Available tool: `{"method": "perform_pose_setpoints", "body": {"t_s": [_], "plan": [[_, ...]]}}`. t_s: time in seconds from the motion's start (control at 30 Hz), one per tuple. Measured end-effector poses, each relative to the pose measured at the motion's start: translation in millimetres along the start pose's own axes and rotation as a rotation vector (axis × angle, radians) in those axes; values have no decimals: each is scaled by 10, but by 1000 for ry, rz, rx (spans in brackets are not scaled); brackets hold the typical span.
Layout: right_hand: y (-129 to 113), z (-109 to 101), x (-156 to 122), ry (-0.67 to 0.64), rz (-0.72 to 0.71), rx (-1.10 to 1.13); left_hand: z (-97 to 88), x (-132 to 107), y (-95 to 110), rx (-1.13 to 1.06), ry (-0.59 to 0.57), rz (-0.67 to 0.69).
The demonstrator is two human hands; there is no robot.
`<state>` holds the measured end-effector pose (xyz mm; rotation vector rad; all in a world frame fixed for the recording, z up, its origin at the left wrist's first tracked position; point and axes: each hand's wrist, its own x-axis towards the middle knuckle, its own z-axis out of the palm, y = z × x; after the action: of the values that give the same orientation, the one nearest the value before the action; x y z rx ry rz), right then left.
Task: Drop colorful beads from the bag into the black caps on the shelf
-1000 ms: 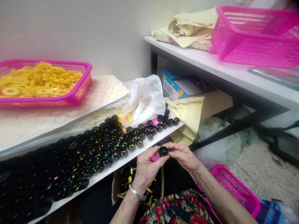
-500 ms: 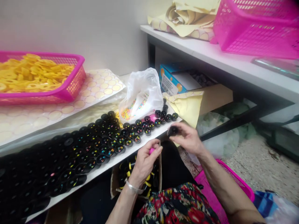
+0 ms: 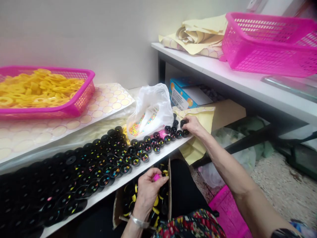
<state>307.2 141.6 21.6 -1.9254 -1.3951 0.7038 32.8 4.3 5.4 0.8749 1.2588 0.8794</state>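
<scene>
A black cup [image 3: 183,123] is pinched by the right hand [image 3: 192,125] at the shelf [image 3: 162,152] edge. A pink piece [image 3: 156,177] is gripped by the left hand [image 3: 148,191]. The cup is judged light, stiff, best taken by its rim.

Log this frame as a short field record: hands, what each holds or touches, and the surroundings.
Left hand: left hand, below the shelf edge, fingers pinching a small pink plastic piece
Right hand: right hand, at the end of the rows, fingers on a small black round cap
Shelf: white shelf with rows of black caps holding coloured beads
Nearby: white plastic bag of coloured beads; pink basket of yellow rings
</scene>
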Motion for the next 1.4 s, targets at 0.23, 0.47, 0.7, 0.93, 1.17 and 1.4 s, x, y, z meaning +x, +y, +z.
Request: {"method": "perform_pose_setpoints", "body": {"t_s": [0.23,0.47,0.7,0.93,1.17,1.4], "plan": [[-114,-36,48,-106,-19,-145,-34,56,-17,39,-8,13],[-458,-182,-412,-8,-193,17,-28,37,89,-102,32,120],[-798,289,-1471,-764,-198,474,26,-11,154,-61,45,259],[-760,724,-1684,-540,-204,580,-92,43,-5,85,149,326],[-1074,694,-1231,-526,-565,174,-211,-30,-54,33,207,464],[-1475,1236,-11,-328,-787,-623,-697,-313,-554,460,240,702]]}}
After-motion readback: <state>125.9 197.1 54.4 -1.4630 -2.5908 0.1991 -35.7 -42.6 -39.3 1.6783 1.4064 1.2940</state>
